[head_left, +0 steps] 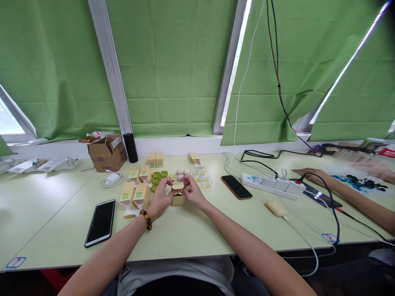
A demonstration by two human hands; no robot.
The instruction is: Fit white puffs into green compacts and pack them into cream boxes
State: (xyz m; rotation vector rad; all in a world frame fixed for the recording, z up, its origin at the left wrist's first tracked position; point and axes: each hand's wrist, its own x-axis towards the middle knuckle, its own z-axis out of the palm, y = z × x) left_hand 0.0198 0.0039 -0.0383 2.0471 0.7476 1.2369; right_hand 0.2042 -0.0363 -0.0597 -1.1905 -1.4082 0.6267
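Note:
A small kraft-coloured cardboard box [178, 200] stands on the table in front of me, its top flap raised. My left hand [161, 197] pinches the flap's left side, and my right hand [193, 194] has its fingers closed at the right side. The inside of the box is hidden. Several similar boxes with green labels [142, 193] stand by my left hand, some with flaps up. Small green containers [156, 179] sit just beyond that hand. Past my right hand are clear plastic cups [204, 180] with yellow bits in them, and pale pink pieces [182, 172].
Phones lie left [100, 223] and right [237, 187]. A white power strip [271, 186] with cables and a cream-coloured mouse-shaped device [275, 209] are to the right. A brown carton [108, 153] and black cylinder [130, 148] stand at the back. Another person's arm [342, 189] reaches in at right.

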